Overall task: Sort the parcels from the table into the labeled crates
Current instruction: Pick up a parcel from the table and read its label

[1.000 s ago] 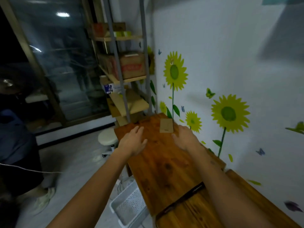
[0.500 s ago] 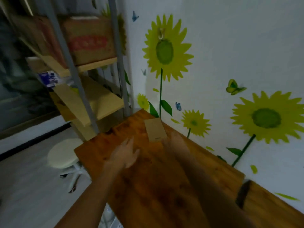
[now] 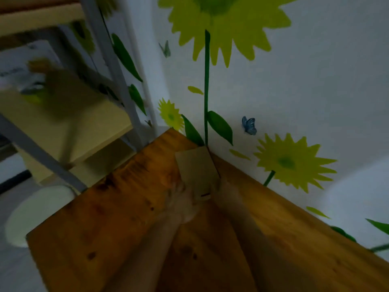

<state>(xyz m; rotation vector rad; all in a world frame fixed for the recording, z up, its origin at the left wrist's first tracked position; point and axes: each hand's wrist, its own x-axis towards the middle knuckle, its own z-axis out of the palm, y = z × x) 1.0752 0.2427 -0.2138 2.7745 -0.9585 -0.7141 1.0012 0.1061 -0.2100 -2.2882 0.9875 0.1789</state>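
Observation:
A flat tan cardboard parcel (image 3: pixel 194 165) lies at the far corner of the wooden table (image 3: pixel 109 224), against the sunflower wall. Both of my hands are at its near edge, and the picture is smeared by motion. My left hand (image 3: pixel 181 204) reaches its stretched fingers to the parcel's near left side. My right hand (image 3: pixel 217 189) is at the near right corner, too blurred to show how its fingers lie. No crate is in sight.
A metal shelf rack (image 3: pixel 117 66) with yellow boards stands just left of the table's far corner. A white round stool (image 3: pixel 35 211) sits on the floor beside the table's left edge. The wall runs along the table's right side.
My head has moved in closer to the table corner. Both hands have slid forward from the bare tabletop up to the parcel's near edge.

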